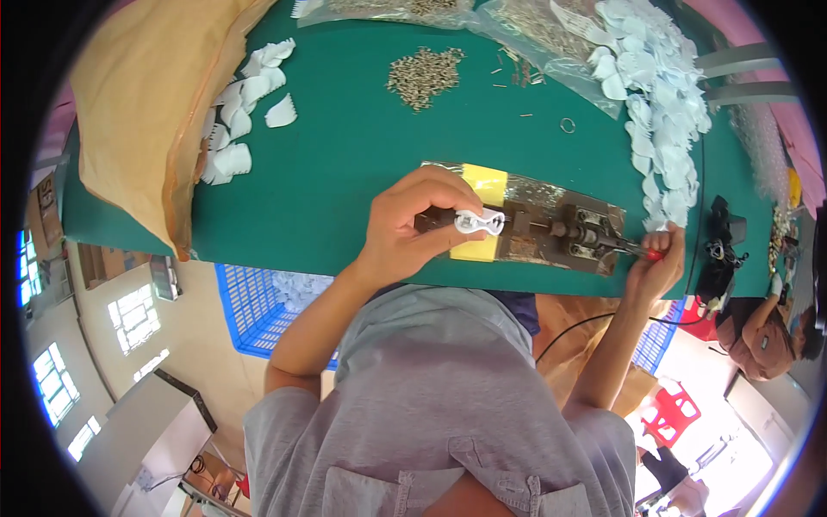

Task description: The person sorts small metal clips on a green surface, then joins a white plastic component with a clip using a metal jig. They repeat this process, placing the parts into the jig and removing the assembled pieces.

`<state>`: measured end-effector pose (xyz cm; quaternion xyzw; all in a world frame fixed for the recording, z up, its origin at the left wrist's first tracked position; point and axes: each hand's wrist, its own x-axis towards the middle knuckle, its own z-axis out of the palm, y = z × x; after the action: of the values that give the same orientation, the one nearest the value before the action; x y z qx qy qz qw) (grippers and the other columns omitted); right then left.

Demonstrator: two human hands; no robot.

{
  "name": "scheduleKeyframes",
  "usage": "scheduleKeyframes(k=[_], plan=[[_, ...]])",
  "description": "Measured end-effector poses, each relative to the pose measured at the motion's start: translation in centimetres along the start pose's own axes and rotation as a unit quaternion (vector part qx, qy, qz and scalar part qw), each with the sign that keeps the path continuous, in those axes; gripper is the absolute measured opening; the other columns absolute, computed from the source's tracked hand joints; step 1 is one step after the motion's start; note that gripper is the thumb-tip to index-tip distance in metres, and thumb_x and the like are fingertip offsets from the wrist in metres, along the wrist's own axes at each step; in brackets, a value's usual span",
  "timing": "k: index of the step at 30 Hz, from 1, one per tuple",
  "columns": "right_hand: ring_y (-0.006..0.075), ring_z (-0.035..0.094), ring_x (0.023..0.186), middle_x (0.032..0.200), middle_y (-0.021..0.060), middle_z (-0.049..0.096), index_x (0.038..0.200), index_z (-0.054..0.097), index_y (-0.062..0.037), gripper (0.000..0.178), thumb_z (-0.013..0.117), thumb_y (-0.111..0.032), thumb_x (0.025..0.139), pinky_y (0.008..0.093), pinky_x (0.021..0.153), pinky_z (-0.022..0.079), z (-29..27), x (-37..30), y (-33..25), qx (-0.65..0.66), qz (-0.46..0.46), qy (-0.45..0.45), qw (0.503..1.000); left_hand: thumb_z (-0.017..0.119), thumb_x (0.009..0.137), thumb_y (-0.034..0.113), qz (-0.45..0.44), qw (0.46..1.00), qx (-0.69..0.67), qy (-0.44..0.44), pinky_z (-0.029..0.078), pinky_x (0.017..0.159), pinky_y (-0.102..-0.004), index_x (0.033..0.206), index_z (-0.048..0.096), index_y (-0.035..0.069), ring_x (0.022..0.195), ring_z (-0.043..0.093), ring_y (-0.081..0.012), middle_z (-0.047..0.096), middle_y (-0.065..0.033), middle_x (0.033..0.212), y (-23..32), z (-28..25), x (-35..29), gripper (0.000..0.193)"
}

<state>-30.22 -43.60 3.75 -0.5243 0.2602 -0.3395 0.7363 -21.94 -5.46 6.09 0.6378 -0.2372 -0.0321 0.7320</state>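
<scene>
Between the thumb and fingers of my left hand (403,226) is a small white plastic clip (479,222), held at the left end of a metal hand press (581,231). A slim rod of the press points toward the clip. My right hand (660,265) is closed around the press's red-tipped lever (653,255) on the right. White toothed plastic pieces (668,146) lie in a long heap just beyond that hand. The press sits on a tape-wrapped base with a yellow strip (485,183) across it.
On the green table (345,155) lie a pile of small metal springs or pins (424,77), a metal ring (567,126) and clear bags (551,43). More white pieces (245,95) spill beside a brown paper sack (155,112). Blue crates (245,310) stand below. A person (762,340) is at far right.
</scene>
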Motion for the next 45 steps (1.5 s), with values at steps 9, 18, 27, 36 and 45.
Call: scheduleKeyframes(k=[9, 18, 27, 36, 45], plan=[[0.008, 0.045, 0.068, 0.073, -0.0007, 0.048, 0.105, 0.068, 0.0063, 0.032, 0.057, -0.023, 0.11, 0.0255, 0.059, 0.037, 0.0, -0.2, 0.8, -0.083, -0.079, 0.006, 0.993, 0.09, 0.074, 0.006, -0.155, 0.957, 0.214, 0.119, 0.054, 0.092, -0.0369, 0.108, 0.072, -0.005, 0.098, 0.069, -0.023, 0.072, -0.0129, 0.104, 10.3, -13.7, -9.1, 0.039], [0.0084, 0.044, 0.064, 0.071, -0.0001, 0.049, 0.102, 0.07, 0.004, 0.029, 0.057, -0.021, 0.109, 0.0256, 0.059, 0.038, 0.2, -0.9, 0.3, -0.112, -0.104, 0.025, 0.988, 0.071, 0.093, 0.006, 0.001, 0.808, 0.589, 0.023, 0.047, 0.11, -0.0433, 0.128, 0.071, 0.009, 0.129, 0.059, -0.0361, 0.066, -0.0142, 0.139, 2.0, -19.4, 1.5, 0.036], [0.0126, 0.068, 0.088, 0.1, 0.0067, 0.076, 0.106, 0.075, 0.0005, 0.014, 0.069, -0.01, 0.1, 0.029, 0.078, 0.054, 11.1, 1.0, -3.7, -0.433, -0.195, -0.261, 0.84, 0.066, 0.097, 0.001, 0.061, 0.816, 0.575, 0.0, 0.054, 0.084, -0.0367, 0.117, 0.068, 0.002, 0.097, 0.066, -0.033, 0.066, -0.0143, 0.113, 2.0, -18.1, 4.0, 0.02], [0.0238, 0.071, 0.089, 0.101, 0.0076, 0.072, 0.109, 0.075, -0.0109, 0.023, 0.077, -0.016, 0.087, 0.0385, 0.078, 0.058, 16.2, 9.8, 0.7, -0.566, -0.304, -0.299, 0.706, 0.07, 0.09, 0.005, 0.0, 0.907, 0.352, -0.233, 0.054, 0.077, -0.04, 0.104, 0.069, 0.005, 0.09, 0.066, -0.0312, 0.066, -0.0105, 0.098, 7.3, -2.3, 0.2, 0.015], [0.0334, 0.068, 0.084, 0.093, 0.0095, 0.064, 0.097, 0.064, -0.0079, 0.021, 0.076, -0.025, 0.091, 0.0452, 0.075, 0.055, 16.1, 9.9, 2.9, -0.616, -0.475, -0.288, 0.559, 0.07, 0.082, 0.009, 0.153, 0.812, 0.53, -0.192, 0.043, 0.081, -0.0394, 0.1, 0.067, 0.01, 0.091, 0.054, -0.0248, 0.054, -0.0049, 0.096, 3.2, 0.3, 0.5, 0.018]])
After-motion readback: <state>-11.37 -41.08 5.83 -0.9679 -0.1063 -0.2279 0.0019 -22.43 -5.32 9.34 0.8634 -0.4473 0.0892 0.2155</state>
